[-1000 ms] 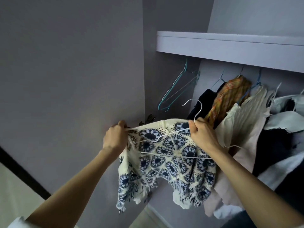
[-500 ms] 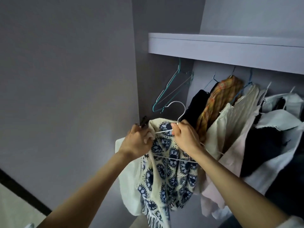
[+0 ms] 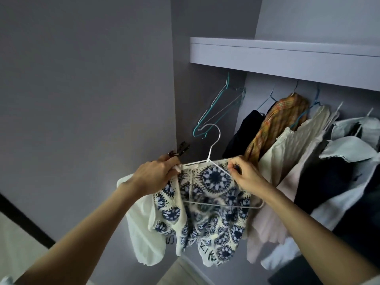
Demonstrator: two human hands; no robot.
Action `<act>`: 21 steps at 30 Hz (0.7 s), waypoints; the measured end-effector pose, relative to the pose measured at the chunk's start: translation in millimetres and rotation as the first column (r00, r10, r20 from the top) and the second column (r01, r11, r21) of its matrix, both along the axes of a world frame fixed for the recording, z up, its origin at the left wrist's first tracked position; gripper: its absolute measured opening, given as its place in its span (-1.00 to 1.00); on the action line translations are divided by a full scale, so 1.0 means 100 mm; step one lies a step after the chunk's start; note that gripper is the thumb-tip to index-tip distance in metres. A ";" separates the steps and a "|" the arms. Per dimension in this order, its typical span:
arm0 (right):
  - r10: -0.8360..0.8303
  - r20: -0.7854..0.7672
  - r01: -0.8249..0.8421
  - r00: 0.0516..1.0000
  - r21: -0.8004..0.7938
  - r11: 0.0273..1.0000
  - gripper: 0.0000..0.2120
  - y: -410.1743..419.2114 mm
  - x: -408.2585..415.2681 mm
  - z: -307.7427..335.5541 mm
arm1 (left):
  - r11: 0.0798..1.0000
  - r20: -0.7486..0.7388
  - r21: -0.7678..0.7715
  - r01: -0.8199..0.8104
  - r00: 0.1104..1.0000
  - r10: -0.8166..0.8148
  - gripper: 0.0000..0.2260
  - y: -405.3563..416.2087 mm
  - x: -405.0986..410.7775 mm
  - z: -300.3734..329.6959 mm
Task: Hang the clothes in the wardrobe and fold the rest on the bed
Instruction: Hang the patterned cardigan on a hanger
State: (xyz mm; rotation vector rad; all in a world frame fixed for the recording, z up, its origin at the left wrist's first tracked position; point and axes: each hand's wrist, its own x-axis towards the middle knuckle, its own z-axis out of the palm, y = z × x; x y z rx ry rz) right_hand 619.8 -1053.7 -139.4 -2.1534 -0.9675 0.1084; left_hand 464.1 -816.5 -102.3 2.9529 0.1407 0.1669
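Crochet top (image 3: 213, 194) sits mid-frame on a white hanger (image 3: 207, 161); your left hand (image 3: 156, 177) pinches its left shoulder, your right hand (image 3: 246, 175) its right. It looks soft, light and holey, likely to snag or slide off thin wire, so hold it by the shoulders. Teal hangers (image 3: 218, 112) above mark free space; hung clothes (image 3: 298, 153) crowd the right, under a shelf (image 3: 287, 58).

Pale wardrobe shelf (image 3: 287, 58), hangers and clothes (image 3: 298, 140) hung beneath — rail itself hidden, top apparently bare
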 end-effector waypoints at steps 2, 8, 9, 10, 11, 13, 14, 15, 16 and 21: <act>0.005 0.044 -0.001 0.999 -0.074 0.997 -0.83 0.01 0.03 -0.08 | 0.999 -0.006 0.045 -0.019 1.000 0.019 -0.74 0.02 -0.09 0.00; -0.152 0.234 0.213 0.960 -0.266 0.940 -0.71 0.05 0.14 -0.34 | 0.953 -0.005 0.264 -0.149 0.988 0.156 -0.67 0.12 -0.39 0.01; -0.151 0.255 0.220 0.955 -0.272 0.937 -0.71 0.07 0.13 -0.38 | 0.938 0.011 0.298 -0.178 0.983 0.183 -0.67 0.13 -0.44 0.01; -0.153 0.278 0.233 0.948 -0.284 0.930 -0.71 0.09 0.13 -0.40 | 0.922 0.031 0.326 -0.208 0.977 0.209 -0.66 0.15 -0.47 0.02; -0.163 0.304 0.256 0.939 -0.296 0.920 -0.71 0.11 0.13 -0.43 | 0.907 0.056 0.343 -0.244 0.969 0.240 -0.66 0.18 -0.51 0.02; -0.195 0.341 0.307 0.920 -0.317 0.897 -0.72 0.14 0.13 -0.46 | 0.879 0.131 0.346 -0.329 0.944 0.302 -0.68 0.26 -0.59 0.02; -0.197 0.336 0.309 0.921 -0.323 0.894 -0.71 0.16 0.13 -0.47 | 0.865 0.174 0.334 -0.374 0.927 0.333 -0.69 0.30 -0.65 0.02; -0.184 0.317 0.287 0.930 -0.316 0.904 -0.72 0.17 0.13 -0.47 | 0.856 0.215 0.315 -0.411 0.909 0.358 -0.70 0.32 -0.70 0.01; -0.156 0.285 0.242 0.946 -0.296 0.924 -0.73 0.20 0.12 -0.46 | 0.850 0.248 0.291 -0.438 0.893 0.375 -0.72 0.34 -0.74 0.00; -0.105 0.139 0.122 0.985 -0.120 0.985 -0.86 0.42 -0.08 -0.28 | 0.841 0.310 0.145 -0.521 0.831 0.462 -0.77 0.26 -0.78 -0.07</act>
